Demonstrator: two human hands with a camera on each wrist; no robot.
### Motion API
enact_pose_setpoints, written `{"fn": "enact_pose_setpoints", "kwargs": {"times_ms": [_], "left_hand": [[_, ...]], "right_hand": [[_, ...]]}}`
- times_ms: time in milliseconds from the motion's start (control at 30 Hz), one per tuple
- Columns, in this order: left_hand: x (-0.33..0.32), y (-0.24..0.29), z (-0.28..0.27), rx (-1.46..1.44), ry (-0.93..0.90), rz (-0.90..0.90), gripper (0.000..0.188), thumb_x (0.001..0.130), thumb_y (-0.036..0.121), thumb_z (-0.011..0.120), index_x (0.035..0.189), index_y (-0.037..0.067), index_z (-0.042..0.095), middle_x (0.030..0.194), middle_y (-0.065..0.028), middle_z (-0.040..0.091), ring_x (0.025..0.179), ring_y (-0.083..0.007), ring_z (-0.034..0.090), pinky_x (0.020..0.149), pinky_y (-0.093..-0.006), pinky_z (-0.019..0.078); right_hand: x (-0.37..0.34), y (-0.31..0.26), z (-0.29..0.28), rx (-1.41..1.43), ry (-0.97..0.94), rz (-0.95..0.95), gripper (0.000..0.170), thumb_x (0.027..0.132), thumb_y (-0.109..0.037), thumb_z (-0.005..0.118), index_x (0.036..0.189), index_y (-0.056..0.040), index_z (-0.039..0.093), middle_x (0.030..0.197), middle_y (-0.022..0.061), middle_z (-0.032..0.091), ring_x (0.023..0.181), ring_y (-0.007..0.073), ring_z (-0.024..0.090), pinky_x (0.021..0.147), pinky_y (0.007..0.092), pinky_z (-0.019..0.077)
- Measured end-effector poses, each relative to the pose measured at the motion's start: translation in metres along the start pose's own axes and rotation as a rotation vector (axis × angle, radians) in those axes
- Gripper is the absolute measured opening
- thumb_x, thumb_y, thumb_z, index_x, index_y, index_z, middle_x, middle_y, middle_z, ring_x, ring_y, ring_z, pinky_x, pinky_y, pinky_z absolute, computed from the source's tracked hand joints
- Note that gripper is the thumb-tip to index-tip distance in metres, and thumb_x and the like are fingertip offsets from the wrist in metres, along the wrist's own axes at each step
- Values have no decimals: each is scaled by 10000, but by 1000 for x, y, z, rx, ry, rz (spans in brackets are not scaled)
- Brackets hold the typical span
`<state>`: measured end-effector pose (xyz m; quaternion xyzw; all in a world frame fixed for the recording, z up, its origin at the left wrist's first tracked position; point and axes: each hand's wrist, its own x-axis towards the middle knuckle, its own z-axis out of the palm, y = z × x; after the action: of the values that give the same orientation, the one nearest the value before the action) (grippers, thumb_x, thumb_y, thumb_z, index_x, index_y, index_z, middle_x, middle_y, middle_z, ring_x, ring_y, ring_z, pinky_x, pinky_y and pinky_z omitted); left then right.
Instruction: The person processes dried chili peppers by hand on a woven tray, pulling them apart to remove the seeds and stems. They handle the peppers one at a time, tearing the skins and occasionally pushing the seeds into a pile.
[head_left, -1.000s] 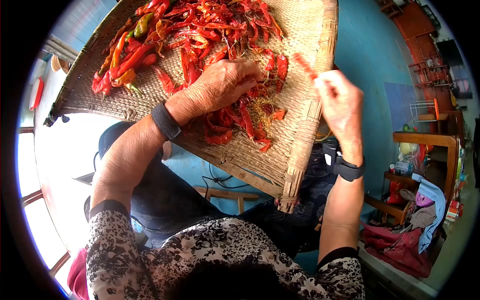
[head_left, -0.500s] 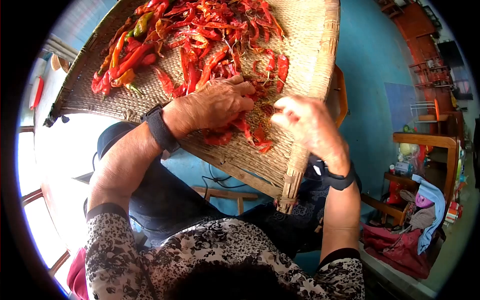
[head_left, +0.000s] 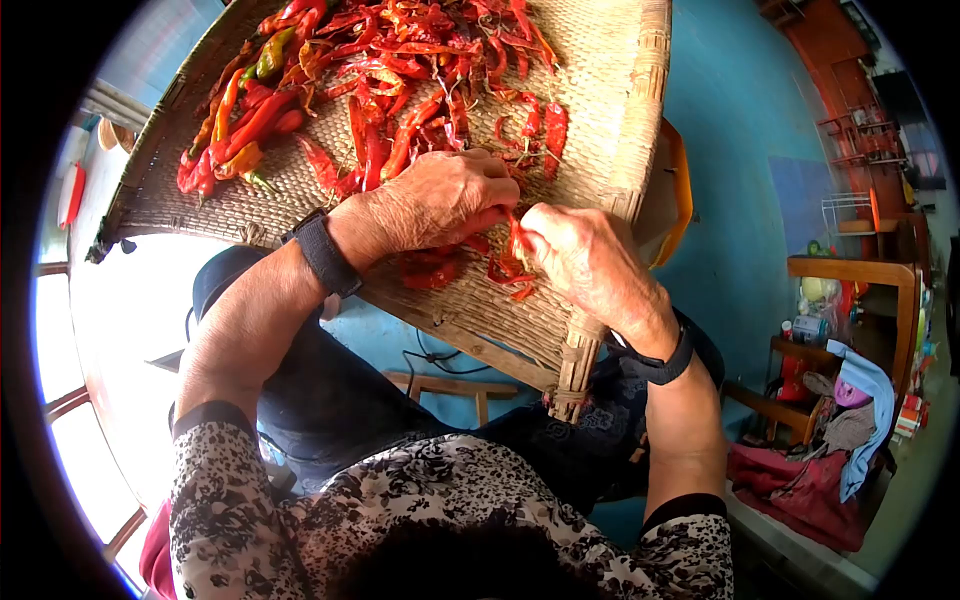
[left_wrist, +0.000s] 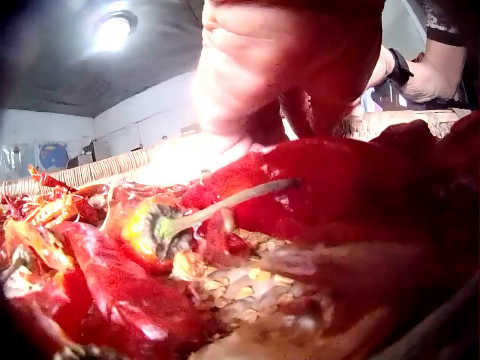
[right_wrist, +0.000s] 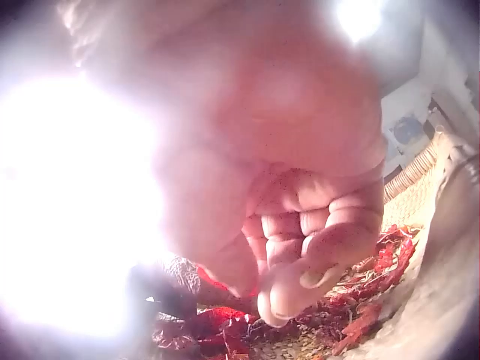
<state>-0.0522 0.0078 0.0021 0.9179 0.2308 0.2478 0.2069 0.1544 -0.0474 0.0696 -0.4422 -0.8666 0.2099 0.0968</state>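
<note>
In the head view my left hand [head_left: 450,198] is over the front part of a woven tray [head_left: 600,100], its fingers curled on a red chili pepper [head_left: 482,222]. The left wrist view shows a glossy red pepper [left_wrist: 315,180] close under the fingers. Beside it my right hand [head_left: 595,258] pinches a red chili piece [head_left: 518,240] between thumb and fingers, right next to the left fingertips. Red shows at the right thumb [right_wrist: 225,255] in the right wrist view too. Loose pale seeds [left_wrist: 240,289] lie on the weave around split pods.
A heap of red chilies [head_left: 400,60] covers the back of the tray, with fresher red, orange and green peppers [head_left: 240,125] at the left. An orange-rimmed container [head_left: 680,195] stands below the tray's right edge. A wooden chair with cloths [head_left: 850,400] is at the right.
My right hand has come left from beyond the tray's right edge, where it held a red piece, to meet the left hand. The left hand has lowered onto the chilies.
</note>
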Motion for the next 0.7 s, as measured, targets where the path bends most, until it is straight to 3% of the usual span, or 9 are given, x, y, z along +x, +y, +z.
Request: {"fn": "enact_pose_setpoints", "kwargs": {"times_ms": [100, 167, 200, 333, 467, 533, 567, 633, 700], "left_hand": [[3, 0, -2, -59, 3, -108, 132, 857, 169, 635, 926, 66, 590, 900, -117, 609, 878, -330, 626, 729, -416, 523], [6, 2, -8, -91, -62, -165, 165, 874, 159, 638, 969, 27, 613, 955, -136, 617, 881, -350, 621, 760, -429, 512], [7, -2, -7, -159, -64, -117, 171, 884, 168, 631, 968, 21, 611, 935, -140, 613, 881, -354, 620, 757, -427, 507], [9, -3, -6, -246, -40, -55, 189, 906, 188, 623, 957, 7, 604, 891, -148, 609, 872, -360, 618, 753, -426, 494], [8, -6, -5, -255, -20, -73, 176, 894, 179, 631, 960, 20, 598, 890, -144, 609, 880, -359, 617, 758, -433, 496], [8, -5, -6, -261, -60, -101, 166, 901, 162, 629, 958, 10, 597, 908, -135, 612, 891, -345, 623, 779, -419, 502], [8, -3, -6, -263, -85, -88, 164, 898, 157, 630, 960, 9, 595, 913, -134, 614, 893, -342, 624, 783, -417, 504], [7, -3, -6, -265, -107, -80, 162, 895, 151, 632, 961, 8, 593, 918, -132, 615, 896, -339, 626, 787, -414, 506], [7, -4, -3, -266, -30, -41, 161, 887, 139, 633, 966, 5, 593, 928, -137, 616, 892, -339, 626, 784, -412, 506]], "right_hand": [[2, -6, -4, 60, 40, 69, 174, 867, -75, 634, 1004, -55, 529, 728, 175, 626, 705, 360, 651, 576, 400, 518], [3, -1, 4, 245, 134, -72, 225, 852, -50, 654, 1034, -55, 522, 750, 149, 644, 700, 340, 667, 580, 383, 535], [3, 2, 7, 103, 155, -138, 163, 862, -46, 659, 977, -44, 544, 770, 114, 652, 676, 272, 670, 570, 353, 545], [6, 3, -3, 195, 281, -141, 104, 913, -73, 619, 833, -32, 567, 717, 82, 620, 621, 181, 629, 530, 325, 525], [4, 6, -13, 173, 223, 55, 47, 894, -24, 602, 855, -29, 577, 683, 81, 597, 614, 189, 618, 521, 340, 505], [4, 13, -4, 94, 58, -47, 40, 879, -14, 607, 897, -23, 573, 697, 107, 608, 623, 203, 625, 535, 343, 511], [3, 14, -2, 93, 57, -46, 40, 879, -14, 607, 897, -23, 573, 697, 107, 608, 623, 203, 625, 535, 343, 511], [4, 16, 1, 131, 105, -254, 93, 868, -9, 619, 942, -25, 563, 718, 114, 623, 637, 223, 638, 548, 353, 514], [3, 16, -1, 126, 71, -184, 154, 856, -12, 638, 988, -26, 559, 741, 125, 636, 660, 242, 653, 567, 358, 519]]}}
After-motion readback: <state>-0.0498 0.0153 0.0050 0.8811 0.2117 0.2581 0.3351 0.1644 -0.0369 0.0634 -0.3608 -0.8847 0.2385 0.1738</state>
